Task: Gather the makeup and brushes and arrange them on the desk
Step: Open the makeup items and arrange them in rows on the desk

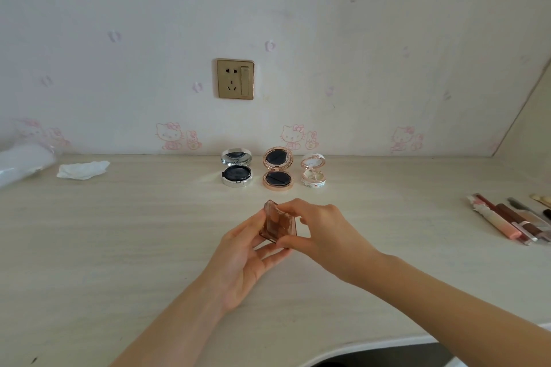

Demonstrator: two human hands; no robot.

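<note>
Partway through. Three round compacts already lined up open at back of worktop (119, 232), near wall: silver compact (237, 172), rose-gold compact (278, 172), small floral compact (313, 174), just beside each other in a row.

Now held mid-worktop, lifted clear of surface: brown translucent palette (272, 225), squarish. Left hand (238, 259) cupped under and around its left edge, fingers curled beneath; right hand (322, 232) pinching right side, thumb low, fingertips on top. Looks like lid being opened, prob. to stand it like the others, but hinge hidden by fingers, so not sure.

Left to do: place palette, then deal w/ heap of lip glosses and brushes (512, 220) at far right edge, overlapping, not sorted. Crumpled tissue (83, 170) and plastic wrap (24, 162) at far left, well apart from makeup.
</note>
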